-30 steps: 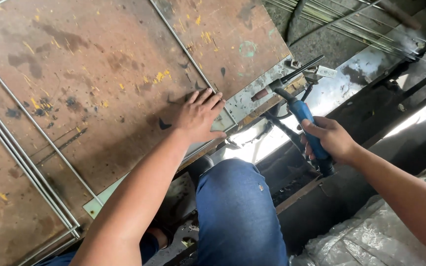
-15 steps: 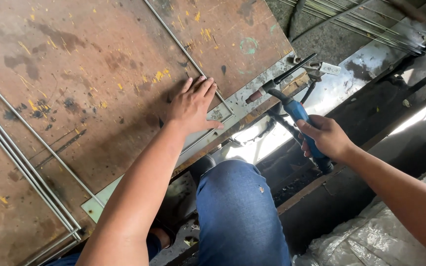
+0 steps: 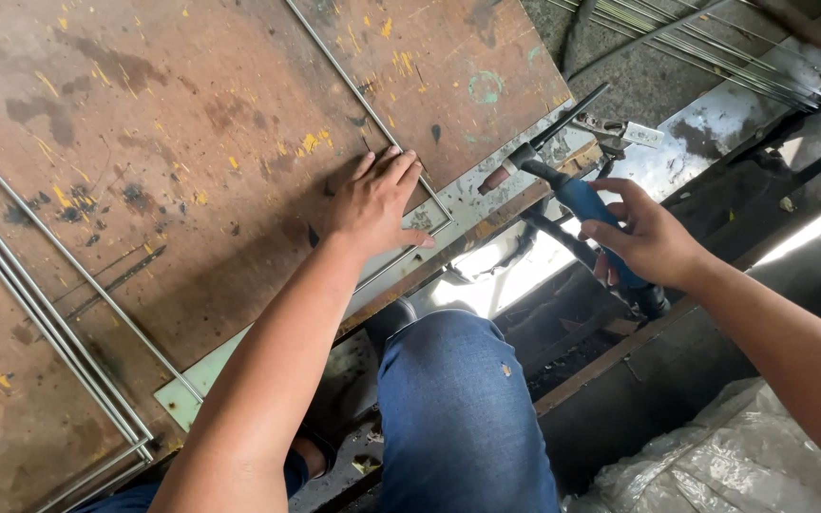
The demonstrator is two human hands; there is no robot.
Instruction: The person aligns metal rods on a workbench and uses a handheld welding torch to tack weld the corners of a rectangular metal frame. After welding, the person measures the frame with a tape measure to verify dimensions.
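From the head camera, your left hand (image 3: 377, 201) lies flat with its fingers spread on the rusty brown surface (image 3: 192, 142), pressing on a thin metal rod (image 3: 365, 104) where it meets the corner near the surface's edge; it grips nothing. Your right hand (image 3: 648, 237) is closed around the blue handle of a welding torch (image 3: 572, 195), whose dark nozzle points toward that same corner, just beside your left fingertips but apart from them. A bundle of similar rods (image 3: 40, 313) runs along the far left of the surface. Your knee in blue jeans (image 3: 458, 399) sits below the edge, and crumpled clear plastic sheeting (image 3: 753, 456) lies at lower right.
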